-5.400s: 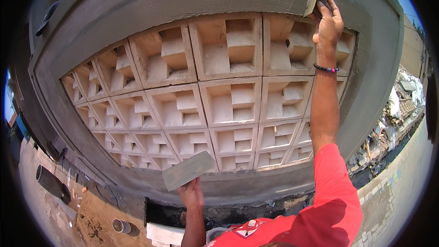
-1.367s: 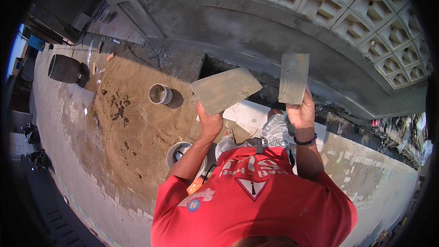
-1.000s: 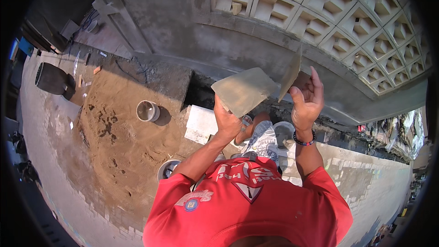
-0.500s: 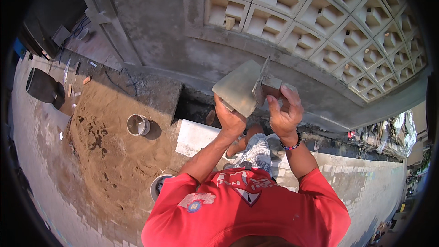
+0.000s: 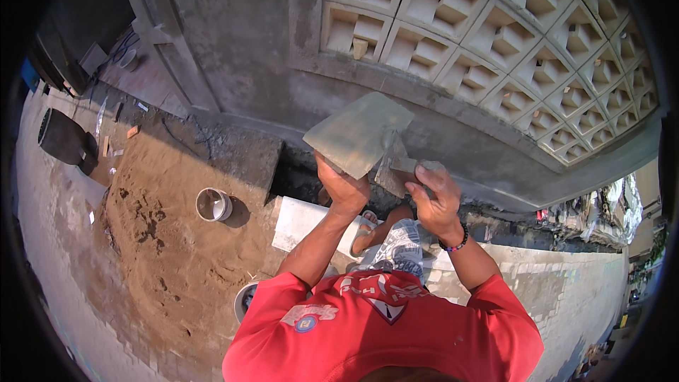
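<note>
My left hand [image 5: 343,185] is closed under a plasterer's hawk [image 5: 359,131], a flat grey-green board tilted in front of the wall. A thin smear of wet material shows on its face. My right hand [image 5: 437,204] grips the block handle of a small plastering float [image 5: 390,178]. The float's plate lies against or very close to the hawk's right edge; I cannot tell whether they touch. Part of the left fingers is hidden behind the board.
Ahead stands a grey plastered wall [image 5: 251,49] with pale ventilation blocks [image 5: 506,39]. A dark trench [image 5: 293,177] runs along its foot. Left are a sand pile [image 5: 159,240], a white bucket [image 5: 213,204] and a black tub [image 5: 62,136]. A second bucket [image 5: 243,302] is near my left elbow.
The hawk has shifted left and turned flatter to view. My right hand has lowered slightly, and the float has swung from upright down to the hawk's lower right edge.
</note>
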Demonstrator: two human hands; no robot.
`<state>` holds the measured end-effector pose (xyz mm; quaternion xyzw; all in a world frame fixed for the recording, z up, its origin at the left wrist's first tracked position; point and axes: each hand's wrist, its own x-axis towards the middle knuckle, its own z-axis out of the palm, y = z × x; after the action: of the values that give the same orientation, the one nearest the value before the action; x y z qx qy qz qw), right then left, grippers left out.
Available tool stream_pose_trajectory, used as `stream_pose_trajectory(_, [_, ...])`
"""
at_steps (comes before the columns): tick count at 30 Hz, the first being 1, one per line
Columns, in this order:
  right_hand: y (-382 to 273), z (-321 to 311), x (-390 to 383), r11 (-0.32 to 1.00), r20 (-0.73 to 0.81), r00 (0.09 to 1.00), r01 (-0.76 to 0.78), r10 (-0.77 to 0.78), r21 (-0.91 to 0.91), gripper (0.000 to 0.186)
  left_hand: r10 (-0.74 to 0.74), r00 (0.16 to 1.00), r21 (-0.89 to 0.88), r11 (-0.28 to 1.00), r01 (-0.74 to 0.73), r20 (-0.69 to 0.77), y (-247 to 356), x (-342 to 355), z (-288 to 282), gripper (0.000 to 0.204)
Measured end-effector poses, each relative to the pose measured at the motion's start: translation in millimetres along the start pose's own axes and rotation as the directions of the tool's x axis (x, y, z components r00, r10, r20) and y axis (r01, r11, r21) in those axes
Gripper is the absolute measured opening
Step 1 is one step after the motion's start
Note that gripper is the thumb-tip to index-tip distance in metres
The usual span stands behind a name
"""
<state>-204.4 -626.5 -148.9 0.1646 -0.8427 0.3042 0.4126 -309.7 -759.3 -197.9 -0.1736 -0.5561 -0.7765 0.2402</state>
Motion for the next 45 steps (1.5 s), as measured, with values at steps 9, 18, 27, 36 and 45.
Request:
stream_pose_trajectory(9, [1.7, -15.2, -12.0, 0.830, 0.134, 0.898, -0.439, 0.419, 0.344, 0.047, -0.141, 0.989, -0.019, 0.990, 0.142, 0.055, 9.3, 30.1, -24.7, 0.047])
stream_pose_trajectory(18, [55.6, -12.6, 22.7, 0.059, 0.471, 0.569, -0.677, 0.674, 0.734, 0.041, -0.456, 0.768, -0.138, 0.814, 0.564, 0.449, 11.2, 38.5, -54.8, 0.042])
stream_pose_trajectory(27, [67.5, 29.8, -7.8, -0.198, 0.657, 0.504, -0.689, 0.560, 0.697, 0.040, -0.627, 0.571, 0.060, 0.699, 0.713, 0.529, 5.8, 31.7, -59.3, 0.038])
stream_pose_trajectory(36, [68.2, 48.6, -45.6, -0.362, 0.619, 0.491, -0.522, 0.613, 0.772, 0.040, -0.762, 0.399, 0.169, 0.544, 0.822, 0.510, -21.0, 26.4, -61.2, 0.036])
stream_pose_trajectory(45, [86.5, 58.0, -102.6, -0.625, 0.677, 0.449, -0.284, 0.583, 0.727, 0.037, -0.806, 0.361, 0.441, 0.568, 0.695, 0.470, -39.3, 28.4, -52.5, 0.033])
